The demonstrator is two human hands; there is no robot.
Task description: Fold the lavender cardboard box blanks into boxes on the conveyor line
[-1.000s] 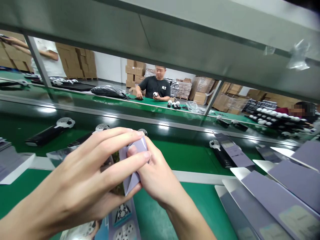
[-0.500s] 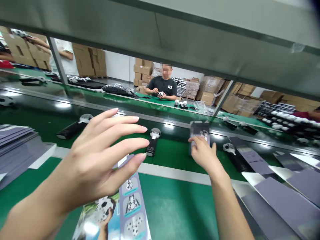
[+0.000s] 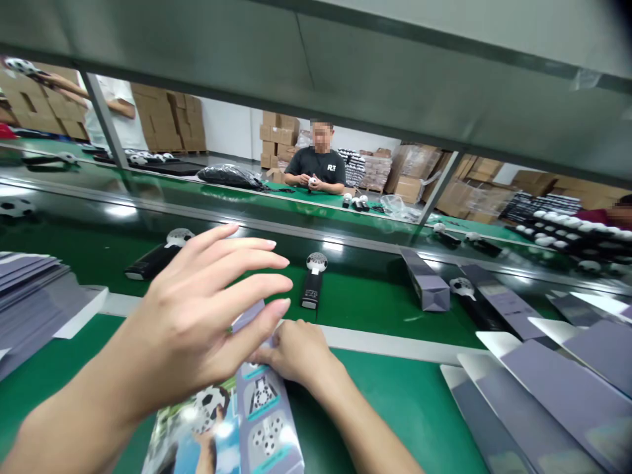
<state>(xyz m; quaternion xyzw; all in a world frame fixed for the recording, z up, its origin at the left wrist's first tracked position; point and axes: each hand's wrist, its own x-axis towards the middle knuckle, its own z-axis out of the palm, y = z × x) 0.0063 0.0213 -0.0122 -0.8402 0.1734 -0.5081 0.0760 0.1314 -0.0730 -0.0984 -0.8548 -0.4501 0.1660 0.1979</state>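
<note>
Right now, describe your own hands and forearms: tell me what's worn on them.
The bare left hand and the bare right hand wear no gloves, and no ring, watch or bracelet shows on either. The bare left forearm and bare right forearm show no sleeve or cable. The smooth oval fingernails of the left hand are fairly long.

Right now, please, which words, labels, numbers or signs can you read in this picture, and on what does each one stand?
"R3": on a co-worker's black T-shirt.
The printed carton: football pictures only, no readable text.
Stacked brown cartons: any markings are too small to read.
</note>
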